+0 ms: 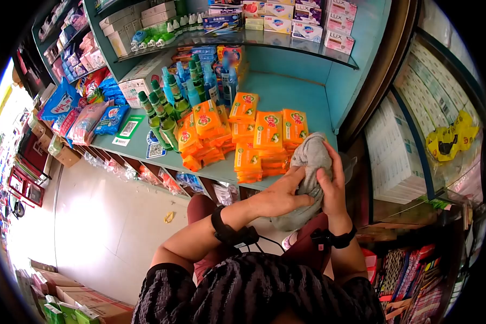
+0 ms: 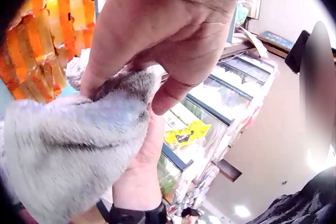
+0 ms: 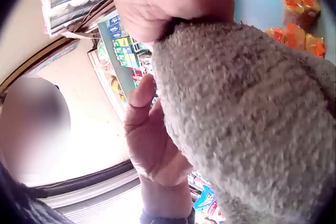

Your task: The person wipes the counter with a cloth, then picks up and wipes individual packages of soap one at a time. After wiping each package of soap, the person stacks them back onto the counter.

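A grey, fuzzy cloth (image 1: 311, 153) is bunched between both hands in front of the shelf's right end, its lower part hanging over the lap. My left hand (image 1: 281, 195) holds it from the left side, thumb and fingers around the folds. From the right, my right hand (image 1: 335, 186) grips the same cloth, fingers along its far side and thumb in front. In the left wrist view the left hand (image 2: 163, 29) pinches into the cloth (image 2: 79, 150). The cloth (image 3: 247, 108) covers much of the right wrist view and hides the right hand's fingertips.
Stacks of orange soap packs (image 1: 268, 129) stand on the teal shelf (image 1: 302, 89) just beyond the hands. Green bottles (image 1: 164, 121) and blue spray bottles stand behind to the left. A glass case (image 1: 424, 116) with a yellow bag (image 1: 452, 136) is close on the right.
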`<state>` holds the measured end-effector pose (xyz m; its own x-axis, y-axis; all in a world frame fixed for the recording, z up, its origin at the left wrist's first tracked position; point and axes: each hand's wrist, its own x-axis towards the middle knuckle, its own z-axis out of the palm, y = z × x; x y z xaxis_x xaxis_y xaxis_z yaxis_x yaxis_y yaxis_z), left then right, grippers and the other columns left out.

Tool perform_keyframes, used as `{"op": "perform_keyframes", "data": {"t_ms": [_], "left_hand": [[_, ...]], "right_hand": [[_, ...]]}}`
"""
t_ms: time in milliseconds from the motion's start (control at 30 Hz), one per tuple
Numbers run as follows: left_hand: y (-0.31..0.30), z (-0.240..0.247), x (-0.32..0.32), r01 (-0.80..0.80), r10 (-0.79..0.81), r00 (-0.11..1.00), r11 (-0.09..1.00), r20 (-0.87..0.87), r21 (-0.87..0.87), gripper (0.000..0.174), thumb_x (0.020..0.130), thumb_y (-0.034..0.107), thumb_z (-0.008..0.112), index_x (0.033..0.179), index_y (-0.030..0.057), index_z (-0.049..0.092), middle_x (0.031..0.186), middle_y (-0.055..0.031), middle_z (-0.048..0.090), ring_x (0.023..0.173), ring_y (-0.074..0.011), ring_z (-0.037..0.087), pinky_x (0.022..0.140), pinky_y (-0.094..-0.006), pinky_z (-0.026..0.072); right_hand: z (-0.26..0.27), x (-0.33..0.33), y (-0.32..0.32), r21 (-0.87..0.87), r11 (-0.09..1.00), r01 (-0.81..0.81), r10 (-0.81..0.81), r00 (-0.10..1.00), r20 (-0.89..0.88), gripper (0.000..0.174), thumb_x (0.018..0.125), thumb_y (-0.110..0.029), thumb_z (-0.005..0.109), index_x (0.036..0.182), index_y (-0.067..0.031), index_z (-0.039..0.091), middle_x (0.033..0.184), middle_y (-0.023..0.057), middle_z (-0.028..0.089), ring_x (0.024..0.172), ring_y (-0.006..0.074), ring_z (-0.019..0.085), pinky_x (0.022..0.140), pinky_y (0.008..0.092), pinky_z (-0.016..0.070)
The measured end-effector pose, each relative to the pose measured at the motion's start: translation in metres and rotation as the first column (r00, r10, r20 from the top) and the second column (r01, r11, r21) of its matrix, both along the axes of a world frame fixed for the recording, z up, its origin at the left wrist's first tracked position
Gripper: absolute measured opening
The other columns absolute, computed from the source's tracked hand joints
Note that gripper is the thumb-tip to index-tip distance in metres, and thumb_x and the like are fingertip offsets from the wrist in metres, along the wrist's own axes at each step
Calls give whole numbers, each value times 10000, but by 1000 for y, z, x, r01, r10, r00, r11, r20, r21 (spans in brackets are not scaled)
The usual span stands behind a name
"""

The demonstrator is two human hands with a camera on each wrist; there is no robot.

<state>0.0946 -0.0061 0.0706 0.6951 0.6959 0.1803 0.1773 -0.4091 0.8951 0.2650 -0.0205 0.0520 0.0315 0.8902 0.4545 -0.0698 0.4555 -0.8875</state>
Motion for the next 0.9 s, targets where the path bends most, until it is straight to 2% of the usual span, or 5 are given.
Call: {"op": "perform_keyframes", "data": {"t_ms": [200,333,667,833,900], "left_hand": [[20,34,-20,-216,230,973,950,-33,227,525,840,224,669,1288,17,489,1209,-178,522,1062,-274,556,803,-350,518],[90,32,-54,-455,545,833,577,95,678,523,858,311,644,1261,6,510,1213,-209,532,1145,-378,501,958,-439,424],[117,0,-66,-321,592,764,693,-255,646,703,853,622,507,1276,64,558,1342,-223,484,1286,-438,376,1074,-501,283],[98,-5,-64,-311,606,754,669,-253,675,728,817,611,581,1312,80,529,1369,-229,453,1322,-440,330,1065,-519,301],[90,2,-62,-298,582,765,700,-276,649,760,813,607,598,1352,85,483,1403,-252,401,1339,-454,298,1078,-520,290]], "right_hand": [[-11,31,12,-54,992,115,-125,960,-252,386,980,-195,462,1304,15,460,1240,99,545,1111,175,526,974,297,394],[-7,65,9,-75,990,116,-137,911,-390,396,979,-224,441,1306,-1,446,1209,103,555,1080,193,556,934,328,441],[-28,111,4,-224,929,295,-360,860,-361,408,946,-204,502,1298,-1,473,1236,97,549,1090,194,549,946,312,420],[-24,102,48,-23,893,449,-428,865,262,445,915,-164,563,1333,-51,460,1287,130,525,1182,233,501,999,322,386],[-48,104,78,96,902,421,-382,673,634,558,858,-175,615,1379,-108,426,1395,204,417,1278,343,417,1047,407,361]]}}
